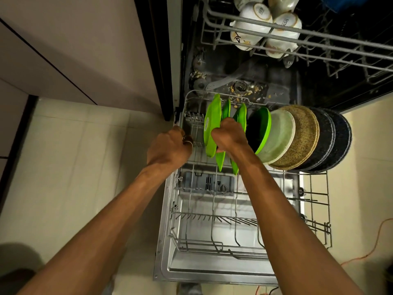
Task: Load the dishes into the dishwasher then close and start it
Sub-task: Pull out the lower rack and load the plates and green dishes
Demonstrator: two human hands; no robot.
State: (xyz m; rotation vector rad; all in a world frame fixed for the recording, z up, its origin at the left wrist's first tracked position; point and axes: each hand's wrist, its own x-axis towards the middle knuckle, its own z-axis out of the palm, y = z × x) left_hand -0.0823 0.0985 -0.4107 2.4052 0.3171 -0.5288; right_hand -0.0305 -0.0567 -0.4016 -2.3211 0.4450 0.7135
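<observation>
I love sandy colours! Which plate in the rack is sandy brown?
The tan speckled plate, standing between the pale plate and the two dark speckled plates. No other is brown.

Home kitchen: open dishwasher, plates, cups, cabinets, tiled floor

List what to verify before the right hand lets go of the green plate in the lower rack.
1. Right hand grips the middle bright green flat plate: ok.
2. That plate seated upright in its slot: cannot tell, the hand hides it.
3. Left hand holding the grey wire lower rack at its rim: cannot tell.
4. Rack's front rows free for more dishes: ok.
5. Tub floor free of food scraps: not ok.
</observation>
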